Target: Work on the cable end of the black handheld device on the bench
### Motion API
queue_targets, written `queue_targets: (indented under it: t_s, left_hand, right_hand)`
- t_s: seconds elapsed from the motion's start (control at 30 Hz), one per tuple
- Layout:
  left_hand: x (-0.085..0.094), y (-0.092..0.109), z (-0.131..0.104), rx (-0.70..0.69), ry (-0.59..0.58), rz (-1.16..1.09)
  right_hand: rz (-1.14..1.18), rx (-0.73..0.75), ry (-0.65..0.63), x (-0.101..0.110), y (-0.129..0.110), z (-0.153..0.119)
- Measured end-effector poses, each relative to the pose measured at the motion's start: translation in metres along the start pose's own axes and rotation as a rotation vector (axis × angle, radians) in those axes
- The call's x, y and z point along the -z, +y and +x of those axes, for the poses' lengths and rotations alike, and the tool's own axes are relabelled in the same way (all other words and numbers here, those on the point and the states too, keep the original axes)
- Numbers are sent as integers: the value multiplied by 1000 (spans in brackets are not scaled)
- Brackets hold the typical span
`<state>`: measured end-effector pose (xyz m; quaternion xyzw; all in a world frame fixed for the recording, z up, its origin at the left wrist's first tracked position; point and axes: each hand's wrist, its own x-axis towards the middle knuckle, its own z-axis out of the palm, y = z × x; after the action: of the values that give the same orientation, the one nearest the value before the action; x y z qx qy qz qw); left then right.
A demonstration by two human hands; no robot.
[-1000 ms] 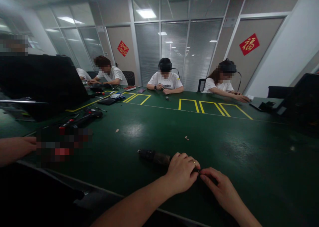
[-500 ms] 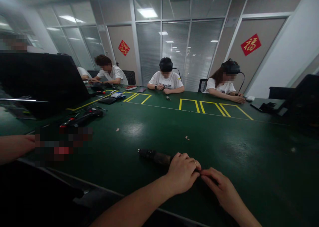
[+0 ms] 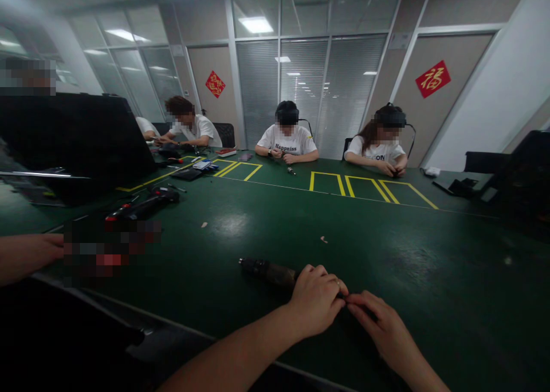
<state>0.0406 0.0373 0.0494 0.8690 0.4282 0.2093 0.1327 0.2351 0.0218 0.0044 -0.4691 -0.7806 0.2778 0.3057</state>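
Note:
A dark, cylindrical electric screwdriver (image 3: 275, 274) lies on the green table, its metal tip pointing left. My left hand (image 3: 318, 297) is closed over its rear end, which the palm and fingers hide. Just to the right, my right hand (image 3: 382, 326) pinches with thumb and fingertips, touching the left fingertips. Whatever sits in that pinch is too small and dark to make out.
Another person's hand (image 3: 51, 246) reaches in at the left, beside a blurred-out patch. A black and red power tool (image 3: 146, 203) lies behind it. Two small pale scraps (image 3: 204, 224) dot the table. Co-workers sit across, beyond yellow tape markings (image 3: 326, 173).
My hands and the screwdriver hold almost the same pose. Across the table, the co-worker on the right has drawn both hands together, further left. The view has shifted very slightly.

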Motion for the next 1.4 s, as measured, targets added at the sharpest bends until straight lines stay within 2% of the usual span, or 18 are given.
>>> queue_targets:
  t_s: [0.23, 0.57, 0.9, 1.4]
  left_hand:
    - [-1, -1, -2, -38, 16, 17]
    - [2, -2, 2, -172, -46, 165]
    - [8, -7, 9, -142, -68, 15]
    - [3, -9, 6, -154, -27, -1]
  right_hand:
    - [26, -8, 1, -3, 3, -1]
    - [68, -55, 27, -7, 6, -2]
    - [91, -130, 51, -11, -3, -4]
    - [121, -99, 36, -14, 0, -4]
